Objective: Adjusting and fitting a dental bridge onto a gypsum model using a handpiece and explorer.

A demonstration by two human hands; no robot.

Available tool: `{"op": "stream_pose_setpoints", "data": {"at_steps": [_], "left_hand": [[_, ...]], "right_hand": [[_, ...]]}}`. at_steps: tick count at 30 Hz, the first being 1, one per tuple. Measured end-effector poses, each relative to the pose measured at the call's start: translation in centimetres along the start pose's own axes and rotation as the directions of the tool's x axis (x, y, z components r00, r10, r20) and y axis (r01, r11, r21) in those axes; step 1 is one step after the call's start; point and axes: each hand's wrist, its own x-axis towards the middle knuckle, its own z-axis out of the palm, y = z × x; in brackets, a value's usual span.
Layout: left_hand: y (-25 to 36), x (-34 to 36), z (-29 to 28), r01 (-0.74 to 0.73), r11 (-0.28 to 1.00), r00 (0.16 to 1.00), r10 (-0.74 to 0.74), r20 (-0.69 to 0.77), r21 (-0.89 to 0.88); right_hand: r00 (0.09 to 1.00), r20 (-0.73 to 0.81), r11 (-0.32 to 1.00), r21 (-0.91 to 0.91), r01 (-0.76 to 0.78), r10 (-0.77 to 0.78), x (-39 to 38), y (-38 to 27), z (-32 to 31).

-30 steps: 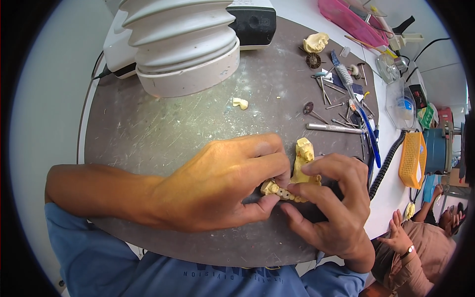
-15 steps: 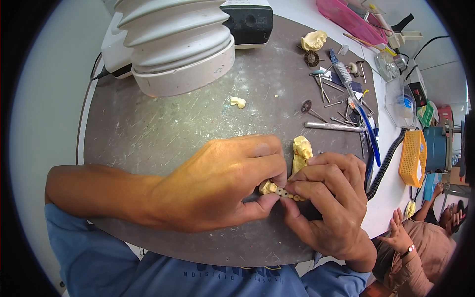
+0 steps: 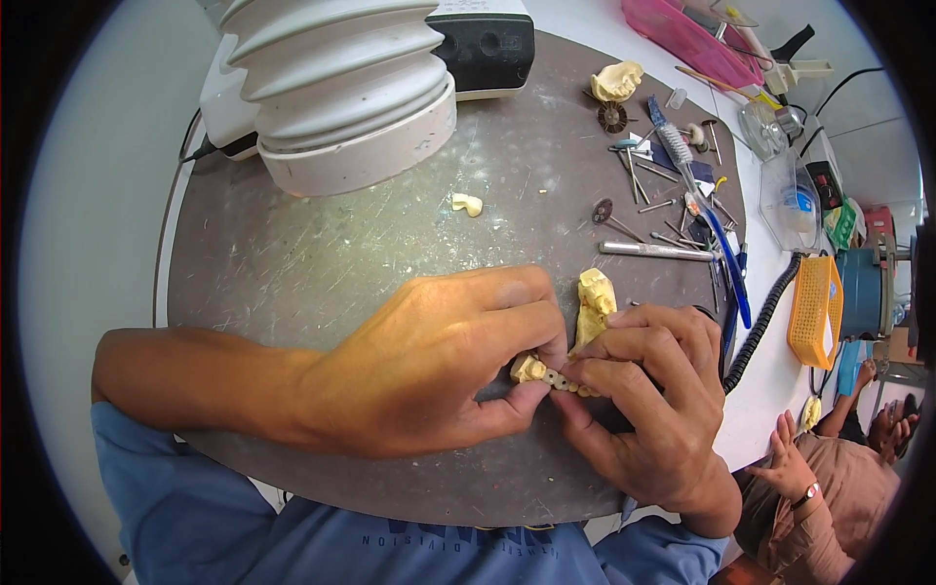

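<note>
At the near middle of the mat, my left hand [image 3: 439,356] grips a small cream dental model piece [image 3: 529,368] between curled fingers and thumb. My right hand [image 3: 648,409] is closed around the same piece from the right, its fingertips on a short row of pale tooth-shaped parts [image 3: 558,379] with dark dots. A yellow plaster cast [image 3: 596,297] lies just beyond my right fingers, partly hidden by them. A small loose cream fragment [image 3: 467,205] lies farther up on the mat.
A white bellows hood [image 3: 346,127] stands at the back left. Rotary burs, metal tools [image 3: 655,250], a blue-handled brush [image 3: 729,253] and another cast [image 3: 616,81] lie at right, beside an orange basket [image 3: 814,312] and pink tray [image 3: 682,44]. Another person [image 3: 829,487] is at the lower right.
Since a second ago, my right fingers have curled further over the yellow cast and onto the small piece, covering more of both. My left hand has shifted only slightly.
</note>
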Motion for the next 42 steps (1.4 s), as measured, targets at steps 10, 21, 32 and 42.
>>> {"op": "stream_pose_setpoints", "data": {"at_steps": [10, 21, 32, 42], "left_hand": [[-0.21, -0.13, 0.27, -0.03, 0.999, 0.999, 0.029, -0.024, -0.018], [-0.21, 0.06, 0.24, -0.036, 0.999, 0.999, 0.037, -0.031, 0.017], [-0.04, 0.22, -0.02, 0.006, 1.0, 1.0, -0.006, 0.008, -0.029], [0.03, 0.05, -0.04, -0.019, 0.999, 1.0, 0.019, -0.005, 0.04]], "right_hand": [[1.0, -0.01, 0.999, 0.04, -0.007, 0.008, -0.02, -0.19, -0.05], [0.999, -0.032, 1.0, -0.003, 0.012, -0.012, 0.11, -0.15, 0.26], [0.998, -0.054, 0.999, -0.017, 0.035, -0.036, 0.05, -0.05, 0.35], [0.991, 0.02, 0.981, 0.139, -0.136, 0.135, 0.34, 0.38, -0.25]]}}
